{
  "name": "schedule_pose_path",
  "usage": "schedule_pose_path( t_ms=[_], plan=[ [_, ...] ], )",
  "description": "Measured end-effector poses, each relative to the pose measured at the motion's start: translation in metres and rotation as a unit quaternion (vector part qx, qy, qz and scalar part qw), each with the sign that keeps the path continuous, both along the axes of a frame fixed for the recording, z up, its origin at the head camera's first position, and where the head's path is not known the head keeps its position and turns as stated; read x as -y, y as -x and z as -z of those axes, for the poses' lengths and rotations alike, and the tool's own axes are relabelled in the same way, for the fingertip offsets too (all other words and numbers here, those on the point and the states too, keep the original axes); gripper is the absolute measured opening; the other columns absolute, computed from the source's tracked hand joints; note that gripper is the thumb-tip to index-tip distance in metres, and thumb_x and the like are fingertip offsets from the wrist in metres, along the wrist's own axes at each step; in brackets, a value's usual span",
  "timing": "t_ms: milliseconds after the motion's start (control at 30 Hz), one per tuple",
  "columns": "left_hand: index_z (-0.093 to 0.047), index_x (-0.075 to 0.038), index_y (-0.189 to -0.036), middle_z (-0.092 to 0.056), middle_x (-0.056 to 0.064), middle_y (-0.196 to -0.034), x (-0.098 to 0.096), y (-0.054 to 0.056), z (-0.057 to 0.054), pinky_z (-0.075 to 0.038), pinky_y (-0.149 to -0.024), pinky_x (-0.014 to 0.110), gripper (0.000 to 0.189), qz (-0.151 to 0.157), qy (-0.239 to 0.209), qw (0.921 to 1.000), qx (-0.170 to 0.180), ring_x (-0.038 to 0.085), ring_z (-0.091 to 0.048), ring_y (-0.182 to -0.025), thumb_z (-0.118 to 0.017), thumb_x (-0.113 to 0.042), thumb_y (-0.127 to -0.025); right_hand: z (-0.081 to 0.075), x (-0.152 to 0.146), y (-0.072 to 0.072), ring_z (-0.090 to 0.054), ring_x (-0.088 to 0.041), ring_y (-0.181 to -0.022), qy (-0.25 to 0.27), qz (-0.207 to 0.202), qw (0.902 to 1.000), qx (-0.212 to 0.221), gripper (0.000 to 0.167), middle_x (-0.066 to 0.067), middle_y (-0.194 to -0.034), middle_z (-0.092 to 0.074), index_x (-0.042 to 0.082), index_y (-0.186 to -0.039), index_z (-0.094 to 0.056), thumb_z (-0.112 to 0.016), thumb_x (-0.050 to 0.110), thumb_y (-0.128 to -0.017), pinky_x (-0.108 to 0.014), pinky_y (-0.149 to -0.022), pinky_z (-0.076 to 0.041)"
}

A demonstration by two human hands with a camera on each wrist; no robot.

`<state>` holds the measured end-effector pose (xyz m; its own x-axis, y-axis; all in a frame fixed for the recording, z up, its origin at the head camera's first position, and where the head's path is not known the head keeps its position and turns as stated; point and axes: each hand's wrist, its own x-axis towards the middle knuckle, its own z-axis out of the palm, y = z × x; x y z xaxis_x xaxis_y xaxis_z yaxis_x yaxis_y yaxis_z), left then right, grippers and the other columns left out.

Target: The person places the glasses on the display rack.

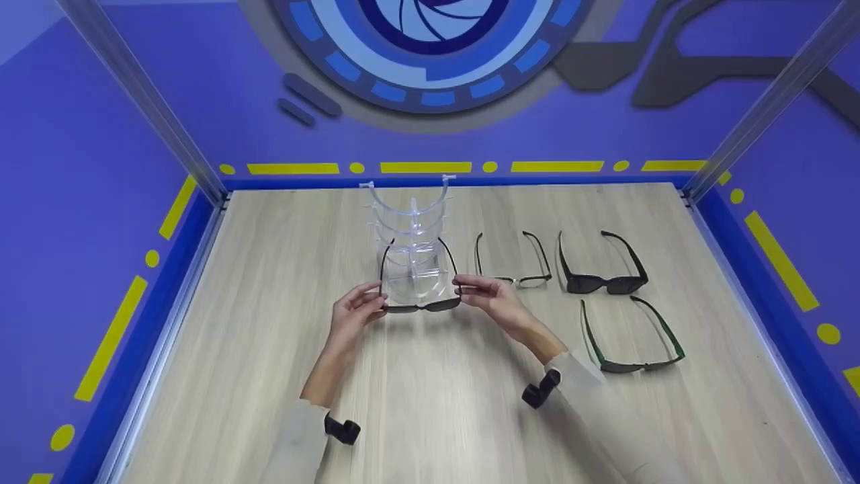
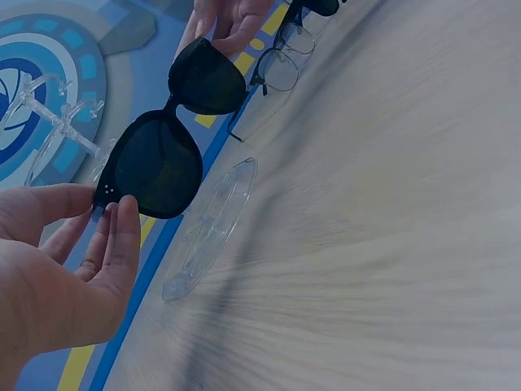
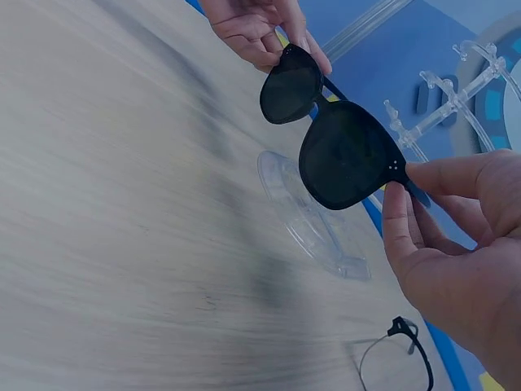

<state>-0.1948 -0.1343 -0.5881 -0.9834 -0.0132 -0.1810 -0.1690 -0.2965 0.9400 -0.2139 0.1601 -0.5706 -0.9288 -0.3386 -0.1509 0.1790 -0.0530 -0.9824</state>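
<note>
Black-framed sunglasses with dark lenses (image 1: 442, 306) were held just below the centre of the head view, their front corners pinched between thumb and bent fingers by the left hand (image 1: 351, 312) and the right hand (image 1: 500, 306). A clear plastic tiered display stand (image 1: 413, 228) was seen just above them; dark-framed clear-lens glasses (image 1: 534, 281) were laid right of centre.

Wood-grain tabletop (image 1: 416, 417), enclosed on three sides by purple-blue panels (image 1: 60, 202). Rear panel (image 1: 208, 101) bears a circular emblem (image 1: 433, 47) above yellow bars (image 1: 426, 167) and dots (image 1: 490, 167). Metal posts (image 1: 144, 101) stand at both rear corners.
</note>
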Motion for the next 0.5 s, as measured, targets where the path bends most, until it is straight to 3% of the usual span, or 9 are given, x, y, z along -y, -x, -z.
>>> schedule_pose_path(
  t_ms=[100, 500],
  plan=[
    [-0.062, 0.009, -0.130, -0.074, 0.000, -0.092, -0.001, 0.004, 0.000, -0.062, -0.075, 0.023, 0.038, -0.012, 0.004, 0.9999, 0.004, 0.011, -0.072, -0.085, -0.067, 0.005, -0.093, 0.000, 0.002, 0.004, -0.065, -0.020, -0.123, 0.005, 0.006, 0.9999, 0.006, 0.048, -0.034, -0.149, -0.047, -0.009, -0.143, -0.051, -0.061, -0.006, -0.095, -0.021, -0.103, -0.053],
    [-0.064, 0.008, -0.128, -0.074, 0.002, -0.090, -0.003, 0.027, 0.003, -0.061, -0.073, 0.022, 0.037, -0.042, -0.005, 0.9990, 0.011, 0.010, -0.070, -0.081, -0.067, 0.008, -0.092, 0.000, 0.009, 0.027, -0.050, -0.039, -0.139, 0.012, 0.021, 0.9997, 0.006, 0.048, -0.034, -0.148, -0.048, -0.009, -0.145, -0.048, -0.055, -0.006, -0.098, -0.023, -0.109, -0.049]
  ],
)
